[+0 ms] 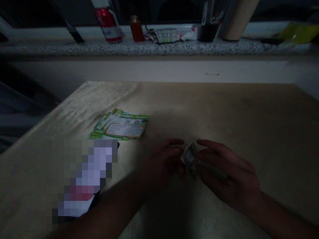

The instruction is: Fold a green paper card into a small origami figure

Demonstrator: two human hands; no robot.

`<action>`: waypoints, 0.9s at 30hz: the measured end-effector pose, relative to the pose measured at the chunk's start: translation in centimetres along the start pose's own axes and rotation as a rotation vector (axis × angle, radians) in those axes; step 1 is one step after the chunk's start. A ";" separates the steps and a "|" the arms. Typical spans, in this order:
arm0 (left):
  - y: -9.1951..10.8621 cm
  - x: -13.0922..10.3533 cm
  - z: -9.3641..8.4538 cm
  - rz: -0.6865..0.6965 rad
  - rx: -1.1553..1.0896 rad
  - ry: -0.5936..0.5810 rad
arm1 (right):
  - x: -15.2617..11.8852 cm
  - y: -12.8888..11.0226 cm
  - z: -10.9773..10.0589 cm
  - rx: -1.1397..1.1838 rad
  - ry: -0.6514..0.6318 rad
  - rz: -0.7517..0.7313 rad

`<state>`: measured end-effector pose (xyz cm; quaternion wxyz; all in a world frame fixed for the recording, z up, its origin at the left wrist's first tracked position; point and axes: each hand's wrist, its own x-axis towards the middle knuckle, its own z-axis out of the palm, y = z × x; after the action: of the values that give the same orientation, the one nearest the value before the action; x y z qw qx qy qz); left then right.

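Between my two hands, above the table, is a small folded piece of paper [189,156], pale with hints of green. My left hand [166,159] has its curled fingers at the paper's left side, the index finger stretched over the top. From the right, my right hand [229,172] pinches the paper with thumb and fingers, its index finger raised. The dim light hides the exact finger contact. Beyond my left hand lies a loose stack of green and white printed flyers [126,125].
A blurred-out phone-like device [92,172] lies beside my left forearm on the tan table [224,109]. Behind it, the speckled windowsill [159,49] carries a red and silver can [108,25], a small amber bottle [137,30], a crumpled wrapper [165,35] and a dark bottle [210,26].
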<state>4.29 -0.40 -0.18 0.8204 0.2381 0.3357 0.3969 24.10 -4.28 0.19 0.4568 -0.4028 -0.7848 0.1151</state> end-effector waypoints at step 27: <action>-0.9 -0.3 0.0 0.089 0.266 -0.013 | 0.1 -0.3 0.7 -0.104 -0.188 -0.047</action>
<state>4.56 -1.18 -0.66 0.7653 0.3619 0.3694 0.3833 23.39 -4.29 -0.02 0.3621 -0.3950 -0.8383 0.1006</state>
